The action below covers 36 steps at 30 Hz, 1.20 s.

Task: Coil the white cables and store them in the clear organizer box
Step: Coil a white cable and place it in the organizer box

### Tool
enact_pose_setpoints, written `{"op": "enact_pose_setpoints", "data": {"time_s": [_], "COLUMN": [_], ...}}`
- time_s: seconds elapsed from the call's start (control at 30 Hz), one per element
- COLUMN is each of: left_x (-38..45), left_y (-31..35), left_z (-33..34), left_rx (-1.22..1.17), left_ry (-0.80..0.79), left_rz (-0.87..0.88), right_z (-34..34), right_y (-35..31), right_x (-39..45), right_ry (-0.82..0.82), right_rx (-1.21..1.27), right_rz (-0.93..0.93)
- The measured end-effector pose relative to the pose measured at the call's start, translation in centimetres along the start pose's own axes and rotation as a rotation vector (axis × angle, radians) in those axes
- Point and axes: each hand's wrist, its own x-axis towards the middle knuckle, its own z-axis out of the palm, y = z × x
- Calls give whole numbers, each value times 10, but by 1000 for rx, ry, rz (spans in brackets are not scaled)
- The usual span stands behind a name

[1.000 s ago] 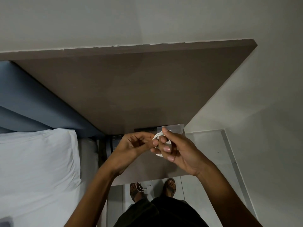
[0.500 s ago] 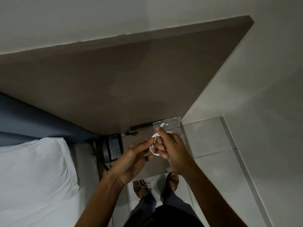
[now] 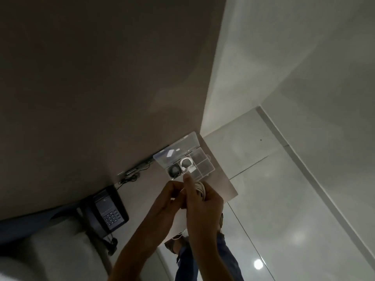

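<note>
My right hand grips a coil of white cable wound around its fingers, just in front of the clear organizer box. My left hand is pressed against the right one with its fingers pinching the same cable. The box stands open on the small table, its lid leaning back against the wall. One compartment holds a coiled white cable, another a dark coil. A loose white cable end hangs below the table edge.
A dark desk telephone sits to the left of my hands, with black wires along the wall behind it. A white bed fills the lower left. Glossy floor tiles lie to the right.
The camera view has swung left and down, so the open box and phone show fully. My hands have dropped closer together below the box, still working the white coil.
</note>
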Motion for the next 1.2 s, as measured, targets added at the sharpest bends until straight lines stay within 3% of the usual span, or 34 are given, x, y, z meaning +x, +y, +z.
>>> {"op": "enact_pose_setpoints", "data": {"time_s": [0.07, 0.17, 0.33, 0.47, 0.57, 0.77, 0.83, 0.93, 1.03, 1.2], "left_x": [34, 68, 148, 199, 232, 289, 303, 319, 331, 338], "left_y": [-2, -15, -62, -95, -101, -125, -133, -135, -139, -145], "left_z": [16, 25, 41, 27, 27, 30, 31, 35, 39, 45], "left_rx": [82, 51, -72, -341, -445, -617, -550, -228, 98, 461], "left_ry": [81, 39, 105, 168, 77, 167, 211, 318, 393, 456], "left_rz": [-15, 1, -143, -304, -358, -447, -436, -359, -221, -39], "right_z": [1, 7, -7, -21, -27, -25, -19, -10, 1, 9], "right_y": [18, 49, 108, 149, 169, 188, 195, 207, 215, 223], "right_x": [21, 58, 133, 195, 232, 294, 311, 333, 346, 349], "right_ry": [75, 98, -132, -376, -398, -478, -488, -436, -369, -306], "right_rx": [65, 10, -108, -303, -344, -289, -390, -579, -631, -748], "right_rz": [10, 3, 74, 89, 0, -37, -71, -193, -322, -370]}}
